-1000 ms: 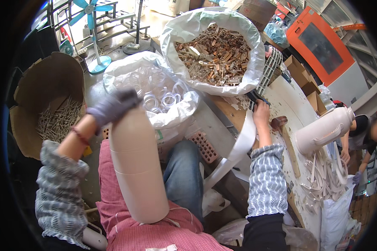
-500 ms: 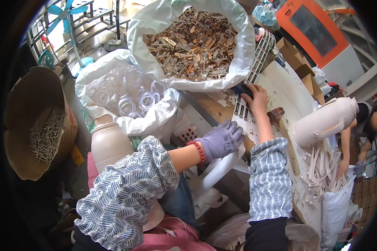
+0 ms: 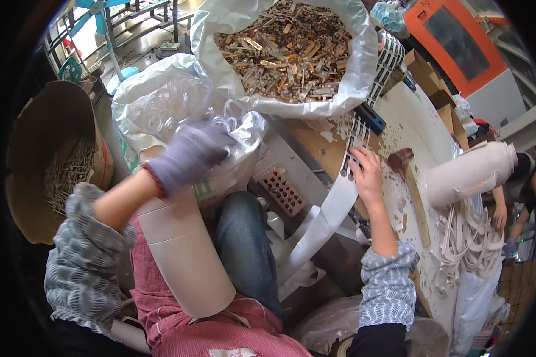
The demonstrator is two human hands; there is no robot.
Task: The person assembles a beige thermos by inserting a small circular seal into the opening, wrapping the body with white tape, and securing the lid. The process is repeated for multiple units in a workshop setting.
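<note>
My left hand (image 3: 193, 154), in a purple-grey glove, is blurred by motion in front of the white sack (image 3: 122, 110) of clear plastic rings (image 3: 161, 110). Its fingers are smeared. Below it, a beige thermos body (image 3: 187, 262) lies tilted across my lap. My bare right hand (image 3: 368, 175) has bent fingers closed on a white strip of black stickers (image 3: 351, 143) at the table edge. Beyond the fingers, a dark blue block (image 3: 369, 119) rests across that strip. The strip's bare white backing (image 3: 321, 229) curls down toward my knee.
A large sack (image 3: 238, 89) of small metallic brown pieces stands ahead. At left is a cardboard drum (image 3: 30, 172) holding thin rods. A hammer (image 3: 414, 196) lies on the worn table (image 3: 399, 131), near a beige thermos jug (image 3: 470, 172) and pale straps (image 3: 470, 238). Another person works at far right.
My left hand has swung left from the strip toward the ring sack. My right hand has left the dark block and moved nearer along the strip. The thermos body on my lap is now uncovered.
</note>
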